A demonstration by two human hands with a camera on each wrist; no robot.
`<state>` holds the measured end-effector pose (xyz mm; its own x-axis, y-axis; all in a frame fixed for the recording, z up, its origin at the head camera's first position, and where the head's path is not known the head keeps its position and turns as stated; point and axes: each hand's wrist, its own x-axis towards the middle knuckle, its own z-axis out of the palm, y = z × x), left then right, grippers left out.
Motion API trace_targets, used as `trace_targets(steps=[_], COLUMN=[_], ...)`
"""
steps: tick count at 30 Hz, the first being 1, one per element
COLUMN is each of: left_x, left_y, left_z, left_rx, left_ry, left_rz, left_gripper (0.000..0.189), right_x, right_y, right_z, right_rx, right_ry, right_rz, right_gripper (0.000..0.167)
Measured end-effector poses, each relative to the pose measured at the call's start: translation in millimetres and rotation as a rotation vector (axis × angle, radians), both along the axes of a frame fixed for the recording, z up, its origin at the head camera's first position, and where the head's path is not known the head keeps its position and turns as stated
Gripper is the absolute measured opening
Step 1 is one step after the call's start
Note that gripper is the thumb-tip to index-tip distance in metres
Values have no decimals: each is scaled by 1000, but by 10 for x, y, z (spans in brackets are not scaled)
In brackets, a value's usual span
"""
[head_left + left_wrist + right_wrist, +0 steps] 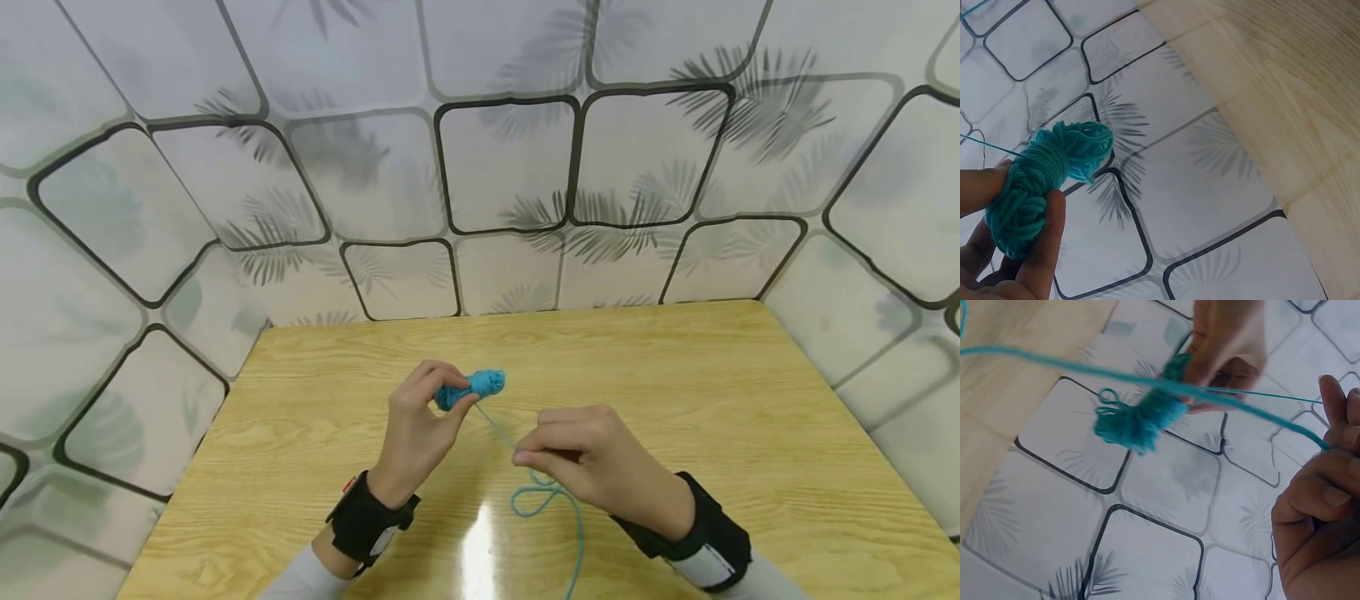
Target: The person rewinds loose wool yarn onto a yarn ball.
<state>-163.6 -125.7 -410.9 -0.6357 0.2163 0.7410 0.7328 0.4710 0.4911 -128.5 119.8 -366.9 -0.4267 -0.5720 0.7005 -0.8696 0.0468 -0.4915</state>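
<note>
A small skein of blue yarn (487,382), bound round its middle, is held above the table between the thumb and fingers of my left hand (422,421). In the left wrist view the skein (1044,175) shows its wound middle and looped end. My right hand (592,454) pinches the strand of yarn (495,427) that runs taut from the skein. Beyond the right hand, the loose yarn tail (579,533) loops and trails toward the near table edge. In the right wrist view, the tail crosses in front of the skein (1141,419).
The wooden table (315,358) has a bright glare streak near its front. Behind and beside it hangs a pale wall covering (510,167) with dark outlines and leaf prints. Each wrist wears a black strap (367,521).
</note>
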Motion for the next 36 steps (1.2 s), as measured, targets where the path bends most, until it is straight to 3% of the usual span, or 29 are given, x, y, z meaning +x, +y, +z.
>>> trace_targets(steps=[3,6,12,14,17,20,23,25,29,33,36], left_x=[-1,44,231,295,382,447,479,486,458,386,324], left_y=[2,15,13,10,2,-12,-23,-35,-49,-28,-14], left_z=[-22,-19,39,70,139,240,339,384,422,416,392], left_rx=[-35,-82,-142,-143,-115,-34,74,147,267,351,345], left_ry=[-33,-87,-252,-298,-356,-417,-470,-481,-429,-329,-245], left_rz=[-42,-124,-325,-402,-526,-653,-750,-783,-736,-574,-432], left_gripper=[24,25,23,21,19,19,21,22,24,24,24], right_x=[-18,-73,-233,-303,-405,-484,-520,-523,-474,-337,-206], right_y=[20,55,141,163,173,145,94,47,-68,-169,-229], right_z=[61,107,112,87,17,-93,-202,-262,-383,-469,-469], right_rx=[-45,-92,-110,-102,-87,-80,-69,-47,8,64,87], right_ry=[45,89,95,85,70,59,36,28,14,-13,-11], right_rz=[-8,-58,-260,-315,-378,-407,-401,-383,-302,-217,-176], right_gripper=[13,16,26,21,2,22,25,23,19,13,6])
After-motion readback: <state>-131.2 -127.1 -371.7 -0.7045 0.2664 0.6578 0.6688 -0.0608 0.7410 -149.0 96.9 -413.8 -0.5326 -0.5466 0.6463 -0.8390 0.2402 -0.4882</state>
